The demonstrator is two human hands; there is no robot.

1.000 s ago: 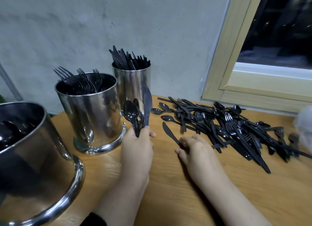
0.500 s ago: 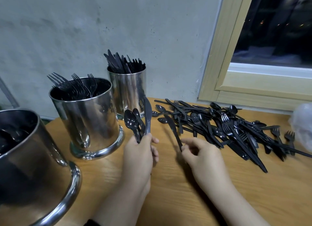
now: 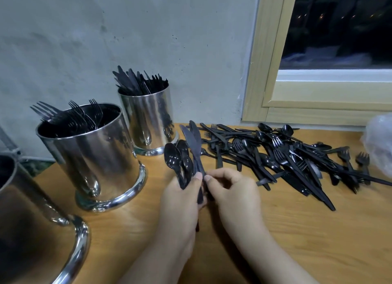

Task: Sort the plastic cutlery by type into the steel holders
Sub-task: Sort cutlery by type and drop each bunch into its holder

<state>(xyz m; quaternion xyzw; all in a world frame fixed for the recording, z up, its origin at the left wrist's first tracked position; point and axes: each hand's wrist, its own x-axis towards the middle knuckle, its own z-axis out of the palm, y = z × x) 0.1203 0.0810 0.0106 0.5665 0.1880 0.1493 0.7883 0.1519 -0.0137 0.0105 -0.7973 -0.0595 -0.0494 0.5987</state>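
Note:
My left hand [image 3: 180,201] grips a bunch of black plastic spoons [image 3: 175,160] and knives [image 3: 194,144], held upright above the wooden table [image 3: 297,230]. My right hand [image 3: 233,193] pinches the handle of a knife right against that bunch. A heap of mixed black cutlery [image 3: 286,158] lies to the right. Three steel holders stand at the left: one with forks [image 3: 91,156], one at the back with knives [image 3: 148,122], and a near one [image 3: 31,230] whose contents are mostly hidden.
A grey wall runs behind the holders. A pale wooden window frame [image 3: 267,71] rises at the back right. A clear plastic bag [image 3: 379,141] sits at the table's right edge.
My right hand lifted a knife from the table and carried it left to the bunch in my left hand. The view shifted slightly.

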